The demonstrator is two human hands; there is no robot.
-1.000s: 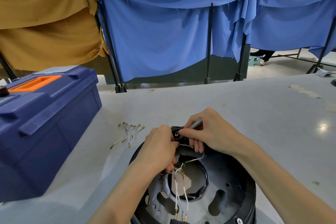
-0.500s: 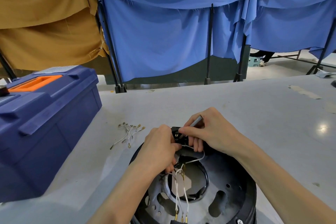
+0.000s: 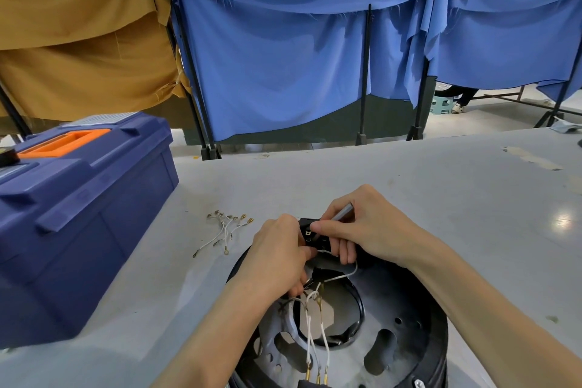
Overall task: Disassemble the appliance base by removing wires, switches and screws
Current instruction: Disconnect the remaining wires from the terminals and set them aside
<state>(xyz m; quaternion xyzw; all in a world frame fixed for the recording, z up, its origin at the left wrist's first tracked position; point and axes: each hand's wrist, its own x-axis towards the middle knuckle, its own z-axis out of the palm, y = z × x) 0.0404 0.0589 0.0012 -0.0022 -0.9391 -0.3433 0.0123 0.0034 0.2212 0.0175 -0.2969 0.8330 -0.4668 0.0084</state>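
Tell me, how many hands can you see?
2. The left hand holds the black switch above the base. The right hand, just beside it, pinches a grey tool against the switch. None seem hidden.

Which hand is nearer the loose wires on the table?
Left. The left hand, holding the black switch, is just right of the loose wires; the right hand, gripping a grey tool, is farther right.
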